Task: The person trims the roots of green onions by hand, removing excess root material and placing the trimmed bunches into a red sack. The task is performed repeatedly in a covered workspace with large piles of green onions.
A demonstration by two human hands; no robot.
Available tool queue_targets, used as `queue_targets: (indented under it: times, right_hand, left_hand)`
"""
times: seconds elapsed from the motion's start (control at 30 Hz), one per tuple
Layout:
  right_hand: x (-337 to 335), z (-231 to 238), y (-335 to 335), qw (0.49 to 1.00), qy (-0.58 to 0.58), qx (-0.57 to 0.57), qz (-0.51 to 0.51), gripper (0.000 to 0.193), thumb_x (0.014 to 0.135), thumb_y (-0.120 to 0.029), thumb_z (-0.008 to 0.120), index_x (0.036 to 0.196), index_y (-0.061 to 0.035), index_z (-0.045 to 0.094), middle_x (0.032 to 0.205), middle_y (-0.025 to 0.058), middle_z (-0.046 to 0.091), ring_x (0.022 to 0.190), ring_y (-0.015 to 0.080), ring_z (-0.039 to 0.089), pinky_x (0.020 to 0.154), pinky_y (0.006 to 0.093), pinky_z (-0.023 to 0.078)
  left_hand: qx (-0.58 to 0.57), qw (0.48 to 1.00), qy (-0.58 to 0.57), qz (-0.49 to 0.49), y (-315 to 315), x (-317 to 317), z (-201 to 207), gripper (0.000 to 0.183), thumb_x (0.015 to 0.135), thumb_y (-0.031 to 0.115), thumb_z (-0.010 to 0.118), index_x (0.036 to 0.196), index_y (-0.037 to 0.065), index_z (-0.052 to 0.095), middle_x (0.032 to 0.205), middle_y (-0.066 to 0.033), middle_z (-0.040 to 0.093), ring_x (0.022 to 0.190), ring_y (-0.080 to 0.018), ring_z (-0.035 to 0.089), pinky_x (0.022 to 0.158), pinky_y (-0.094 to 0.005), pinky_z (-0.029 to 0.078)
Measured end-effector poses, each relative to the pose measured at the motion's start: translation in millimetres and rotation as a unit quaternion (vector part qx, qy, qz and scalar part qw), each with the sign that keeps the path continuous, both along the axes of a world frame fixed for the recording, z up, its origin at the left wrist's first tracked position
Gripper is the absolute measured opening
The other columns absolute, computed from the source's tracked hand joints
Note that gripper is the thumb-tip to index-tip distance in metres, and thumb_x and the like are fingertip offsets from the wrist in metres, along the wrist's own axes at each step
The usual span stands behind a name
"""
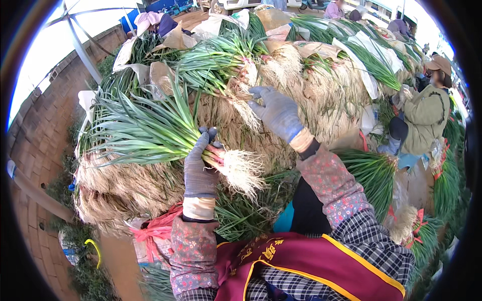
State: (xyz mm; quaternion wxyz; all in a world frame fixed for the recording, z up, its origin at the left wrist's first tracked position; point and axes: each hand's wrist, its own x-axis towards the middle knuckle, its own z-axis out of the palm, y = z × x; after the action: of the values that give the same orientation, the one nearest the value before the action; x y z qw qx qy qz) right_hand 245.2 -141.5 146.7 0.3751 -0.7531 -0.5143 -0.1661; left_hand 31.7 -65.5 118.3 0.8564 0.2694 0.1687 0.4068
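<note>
Outdoor onion pile (326, 98); left hand (198, 165) grips bunch (173, 138) before it; right hand (278, 113) empty, unclosed, near loose stalks (216, 65); likely gathering; next pick calls for a light pinch.

Left of the grip, a brown block wall (47, 160) curves away, with low greenery (90, 278) along its foot. 2 posts stand on that side: 1 slim metal post (79, 47) with crossbars, beyond the grip to the left, and 1 thicker post (42, 195), nearer. Bare brown ground (121, 263) shows below and left of the grip. Far beyond it sit a blue container (129, 21) and a white vehicle (241, 4). Bright daylight washes out the far left and right.
</note>
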Motion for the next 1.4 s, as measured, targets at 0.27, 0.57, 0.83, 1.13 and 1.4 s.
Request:
queue_targets:
  times: [0.27, 0.57, 0.83, 1.13, 1.4]
  right_hand:
    - [-48, -32, 33, 0.983, 0.014, -0.119, 0.136, 0.027, 0.089, -0.034, 0.054, 0.105, -0.0135, 0.062, 0.091, 0.0106, 0.065, 0.085, 0.0302, 0.063, 0.072, 0.0398, 0.049]
    - [-63, -51, 52, 0.956, -0.026, -0.148, 0.250, 0.025, 0.087, -0.032, 0.057, 0.101, -0.0120, 0.062, 0.091, 0.0061, 0.062, 0.085, 0.0249, 0.063, 0.072, 0.0372, 0.050]
    - [-69, -52, 74, 0.953, 0.212, -0.083, 0.198, 0.041, 0.083, -0.042, 0.065, 0.107, -0.0098, 0.062, 0.086, 0.0089, 0.066, 0.079, 0.0208, 0.063, 0.074, 0.0329, 0.050]
    - [-13, -100, 78, 0.800, 0.563, 0.004, 0.206, 0.023, 0.092, -0.026, 0.052, 0.089, -0.0079, 0.066, 0.066, 0.0010, 0.060, 0.053, 0.0087, 0.054, 0.047, 0.0239, 0.044]
    - [-36, -90, 55, 0.817, 0.460, -0.256, 0.237, 0.050, 0.090, -0.051, 0.052, 0.106, -0.0062, 0.066, 0.085, 0.0093, 0.069, 0.077, 0.0226, 0.064, 0.070, 0.0401, 0.050]
  left_hand:
    - [-0.028, 0.999, 0.020, -0.041, 37, 41, -47, 0.013, 0.088, 0.013, 0.061, 0.097, 0.003, 0.062, 0.082, -0.0071, 0.064, 0.072, -0.0196, 0.062, 0.065, -0.0309, 0.052]
    - [-0.028, 0.995, 0.094, -0.001, 49, 7, -65, 0.012, 0.087, 0.016, 0.063, 0.088, 0.003, 0.063, 0.077, -0.0073, 0.064, 0.068, -0.0198, 0.062, 0.063, -0.0325, 0.051]
    - [-0.051, 0.981, 0.169, 0.074, 33, -14, -55, 0.021, 0.086, 0.019, 0.064, 0.074, 0.003, 0.059, 0.053, -0.0088, 0.055, 0.036, -0.0210, 0.052, 0.034, -0.0317, 0.043]
    - [-0.009, 0.992, 0.116, 0.040, 15, -45, -51, 0.005, 0.086, 0.015, 0.064, 0.084, 0.011, 0.062, 0.061, 0.0055, 0.057, 0.049, -0.0064, 0.054, 0.045, -0.0196, 0.045]
    - [-0.058, 0.985, 0.156, 0.054, 12, -39, -55, 0.021, 0.086, 0.016, 0.065, 0.067, 0.011, 0.057, 0.054, -0.0013, 0.054, 0.044, -0.0142, 0.052, 0.040, -0.0261, 0.042]
